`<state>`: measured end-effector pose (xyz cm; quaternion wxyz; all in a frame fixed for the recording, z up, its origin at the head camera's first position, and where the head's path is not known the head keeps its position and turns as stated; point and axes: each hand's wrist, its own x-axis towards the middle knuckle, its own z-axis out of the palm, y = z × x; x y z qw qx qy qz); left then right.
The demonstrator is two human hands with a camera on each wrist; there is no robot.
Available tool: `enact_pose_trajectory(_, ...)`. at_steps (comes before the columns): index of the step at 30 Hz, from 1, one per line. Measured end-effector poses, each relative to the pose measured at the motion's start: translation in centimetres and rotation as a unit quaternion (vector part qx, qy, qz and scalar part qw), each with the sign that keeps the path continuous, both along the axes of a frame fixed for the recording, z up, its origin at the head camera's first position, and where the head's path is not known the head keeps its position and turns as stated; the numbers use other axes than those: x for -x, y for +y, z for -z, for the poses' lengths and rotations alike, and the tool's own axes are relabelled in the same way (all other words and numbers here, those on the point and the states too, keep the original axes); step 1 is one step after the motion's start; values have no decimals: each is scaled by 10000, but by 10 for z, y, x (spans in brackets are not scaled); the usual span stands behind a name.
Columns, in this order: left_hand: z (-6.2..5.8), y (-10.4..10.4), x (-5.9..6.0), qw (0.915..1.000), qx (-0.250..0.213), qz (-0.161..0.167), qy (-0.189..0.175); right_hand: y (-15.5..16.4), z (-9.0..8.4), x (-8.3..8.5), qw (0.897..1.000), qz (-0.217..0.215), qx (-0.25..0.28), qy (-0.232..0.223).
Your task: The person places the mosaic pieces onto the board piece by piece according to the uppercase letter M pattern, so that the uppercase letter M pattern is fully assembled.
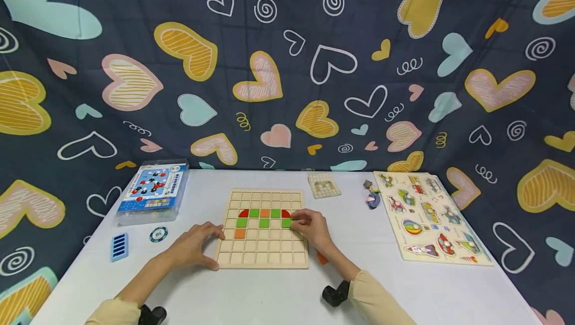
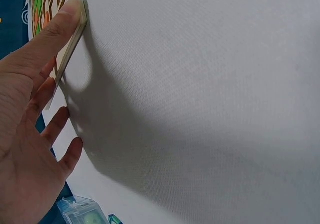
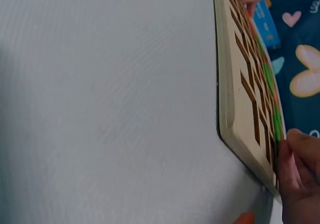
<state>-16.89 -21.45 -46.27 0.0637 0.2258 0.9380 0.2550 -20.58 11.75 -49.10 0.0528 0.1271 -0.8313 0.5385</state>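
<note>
A wooden grid board is laid flat on the white tabletop, near its middle. Green, red and orange tiles are set in the upper rows of the board, and one more orange tile is placed a row lower, at the left.

The left hand is rested against the left edge of the board, near its lower corner. Its grip is wide: the fingers are kept nearly straight, and in the left wrist view the thumb is pressed on the board's rim while the other fingers are spread on the tabletop.

The right hand is placed at the right side of the board, and its fingertips are closed narrowly on a green tile at the end of the second coloured row. An orange piece is seen on the tabletop just beside the right wrist.

Behind the board a small pattern card is laid. At the left are found a plastic box, a round chip and a blue block. At the right an animal puzzle is laid, with a small figure just beside it.
</note>
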Motion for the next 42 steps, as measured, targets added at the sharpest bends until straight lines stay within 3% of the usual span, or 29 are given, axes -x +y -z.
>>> enact_pose_trajectory(9, 3, 2, -2, 10000, -62, 66, 29, 22, -8, -10, 9981, -203, 156, -560)
enact_pose_trajectory(13, 2, 4, -2, 10000, -34, 30, -15, 58, -18, -23, 9910, -912, -16, -978)
enact_pose_trajectory(17, -2, 4, -1, 9999, 1, -26, -105, 94, -21, -36, 9748, -1704, -208, -1426)
enact_pose_trajectory(22, -3, 2, 0, 9998, -3, -91, -202, 112, -9, -48, 9675, -2090, -324, -1387)
enact_pose_trajectory(28, -1, 1, 1, 9997, -11, -94, -206, 105, 2, -54, 9785, -1806, -395, -915)
enact_pose_trajectory(34, -2, 1, 0, 9996, 0, -124, -266, 100, 6, -59, 9868, -1411, -37, -798)
enact_pose_trajectory(38, -3, 1, -1, 9996, 5, -136, -254, 95, 6, -63, 9888, -1004, 552, -956)
enact_pose_trajectory(42, -2, 0, -1, 9996, 3, -144, -259, 83, 2, -65, 9824, -327, 1155, -1431)
